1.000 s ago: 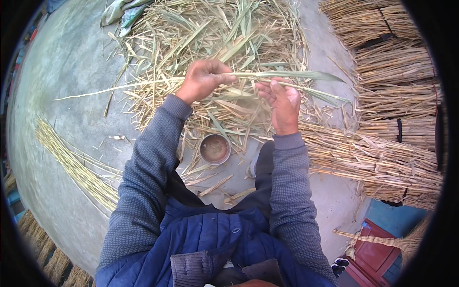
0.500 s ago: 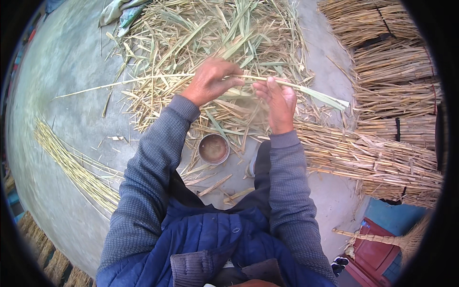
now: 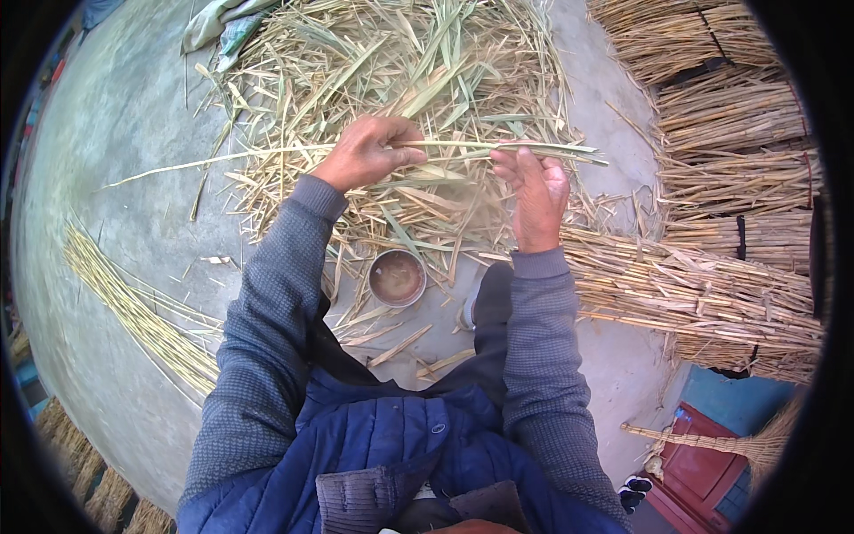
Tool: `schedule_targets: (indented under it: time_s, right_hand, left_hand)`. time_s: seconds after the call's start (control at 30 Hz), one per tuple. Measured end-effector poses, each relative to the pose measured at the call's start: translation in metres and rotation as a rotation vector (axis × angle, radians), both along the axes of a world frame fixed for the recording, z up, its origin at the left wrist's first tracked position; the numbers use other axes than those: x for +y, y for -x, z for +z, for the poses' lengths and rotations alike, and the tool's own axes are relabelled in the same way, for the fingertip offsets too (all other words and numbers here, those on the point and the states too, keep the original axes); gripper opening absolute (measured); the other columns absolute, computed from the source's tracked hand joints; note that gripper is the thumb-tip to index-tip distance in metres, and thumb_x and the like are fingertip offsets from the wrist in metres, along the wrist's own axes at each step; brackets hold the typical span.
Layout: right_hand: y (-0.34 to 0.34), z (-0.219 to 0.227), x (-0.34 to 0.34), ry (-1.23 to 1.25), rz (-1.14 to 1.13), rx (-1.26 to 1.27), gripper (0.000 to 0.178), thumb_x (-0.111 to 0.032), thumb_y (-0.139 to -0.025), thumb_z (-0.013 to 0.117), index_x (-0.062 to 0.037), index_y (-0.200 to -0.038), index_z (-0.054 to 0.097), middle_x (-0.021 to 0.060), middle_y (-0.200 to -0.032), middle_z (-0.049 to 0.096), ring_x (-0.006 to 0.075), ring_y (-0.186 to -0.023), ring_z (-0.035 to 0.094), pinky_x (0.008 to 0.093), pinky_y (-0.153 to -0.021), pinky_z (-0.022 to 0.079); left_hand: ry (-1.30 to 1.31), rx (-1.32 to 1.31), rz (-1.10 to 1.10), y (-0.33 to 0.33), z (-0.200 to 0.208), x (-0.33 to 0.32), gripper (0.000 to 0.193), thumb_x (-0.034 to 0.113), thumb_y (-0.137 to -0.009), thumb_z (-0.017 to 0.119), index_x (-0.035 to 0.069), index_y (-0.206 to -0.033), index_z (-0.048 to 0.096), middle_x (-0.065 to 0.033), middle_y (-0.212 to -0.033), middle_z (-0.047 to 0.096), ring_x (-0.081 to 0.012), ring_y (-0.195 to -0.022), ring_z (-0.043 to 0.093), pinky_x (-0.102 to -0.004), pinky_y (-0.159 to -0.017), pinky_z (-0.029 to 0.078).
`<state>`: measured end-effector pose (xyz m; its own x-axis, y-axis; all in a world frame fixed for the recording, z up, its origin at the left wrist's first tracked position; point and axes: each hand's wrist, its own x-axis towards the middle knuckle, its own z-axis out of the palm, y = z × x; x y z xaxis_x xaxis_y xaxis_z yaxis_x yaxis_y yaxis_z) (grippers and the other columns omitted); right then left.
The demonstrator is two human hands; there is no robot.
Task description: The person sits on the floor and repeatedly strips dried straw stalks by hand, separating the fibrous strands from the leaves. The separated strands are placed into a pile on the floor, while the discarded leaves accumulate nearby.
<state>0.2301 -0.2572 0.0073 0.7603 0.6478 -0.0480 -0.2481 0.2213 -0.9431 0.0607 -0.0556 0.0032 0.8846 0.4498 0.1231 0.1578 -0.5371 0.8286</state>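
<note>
A long thin reed stalk [image 3: 227, 157] runs sideways across both hands, its thin end reaching far to the left. My left hand [image 3: 366, 153] is closed round the stalk. Green leaf sheath at the stalk's right end lies in my right hand [image 3: 536, 191], pinched between thumb and fingers. Beneath and beyond both hands spreads a heap of peeled leaves and husks [image 3: 382, 67]. A round metal bowl [image 3: 397, 278] with brownish contents stands on the floor between my legs.
Peeled stalks [image 3: 147, 307] lie on the concrete floor [image 3: 116, 160] at left. A loose reed pile [image 3: 694, 289] lies at right, with tied reed bundles [image 3: 738, 125] stacked beyond it. A straw broom [image 3: 756, 452] rests by a red object [image 3: 698, 463] at lower right. A cloth [image 3: 213, 27] lies far left.
My hands have moved apart: the left one shifted left and slightly nearer, the right one shifted right. The leafy end of the stalk now looks split and narrower.
</note>
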Motion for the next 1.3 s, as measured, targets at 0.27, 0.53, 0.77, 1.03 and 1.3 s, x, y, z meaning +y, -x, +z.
schedule_targets:
  time_s: [0.27, 0.53, 0.77, 1.03, 1.3]
  right_hand:
    - [0.007, 0.004, 0.005, -0.011, -0.090, 0.103, 0.022, -0.008, -0.099, 0.057, 0.0073, -0.114, 0.058, 0.0181, -0.102, 0.070, 0.0253, -0.090, 0.074, 0.0298, -0.076, 0.061]
    - [0.005, -0.007, 0.005, 0.054, -0.086, 0.210, 0.021, -0.010, -0.098, 0.058, 0.0058, -0.112, 0.059, 0.0176, -0.098, 0.069, 0.0239, -0.084, 0.073, 0.0281, -0.071, 0.059]
    - [-0.012, -0.011, -0.003, 0.079, -0.087, 0.122, 0.022, -0.008, -0.098, 0.058, 0.0065, -0.114, 0.058, 0.0175, -0.100, 0.069, 0.0219, -0.084, 0.073, 0.0268, -0.072, 0.059]
    - [-0.002, -0.002, 0.002, 0.041, 0.018, 0.101, 0.026, -0.009, -0.099, 0.057, 0.0066, -0.120, 0.056, 0.0182, -0.107, 0.069, 0.0229, -0.093, 0.072, 0.0300, -0.082, 0.059]
    - [0.000, 0.002, 0.000, -0.044, 0.081, 0.114, 0.034, -0.016, -0.100, 0.062, 0.0062, -0.125, 0.054, 0.0210, -0.118, 0.068, 0.0227, -0.101, 0.071, 0.0305, -0.087, 0.059]
  left_hand:
    - [-0.223, -0.224, 0.153, -0.019, -0.006, -0.034, 0.020, 0.024, -0.081, 0.082, 0.005, -0.089, 0.077, -0.0094, -0.079, 0.072, -0.0241, -0.075, 0.065, -0.0372, -0.073, 0.048]
    - [-0.123, -0.378, 0.333, -0.018, 0.001, -0.029, 0.015, 0.017, -0.080, 0.082, 0.003, -0.085, 0.076, -0.0070, -0.077, 0.073, -0.0150, -0.072, 0.068, -0.0279, -0.064, 0.052]
    - [-0.263, -0.063, 0.496, -0.003, 0.009, 0.016, 0.023, 0.024, -0.090, 0.075, 0.005, -0.102, 0.070, -0.0053, -0.089, 0.074, -0.0148, -0.082, 0.065, -0.0312, -0.074, 0.047]
    - [-0.348, -0.164, -0.032, -0.027, -0.010, -0.021, 0.026, 0.029, -0.090, 0.071, 0.004, -0.096, 0.072, -0.0129, -0.080, 0.068, -0.0305, -0.075, 0.064, -0.0407, -0.069, 0.046]
    - [-0.271, -0.263, 0.022, -0.033, -0.004, -0.032, 0.018, 0.021, -0.086, 0.073, 0.003, -0.083, 0.071, -0.0140, -0.068, 0.065, -0.0338, -0.063, 0.063, -0.0430, -0.058, 0.047]
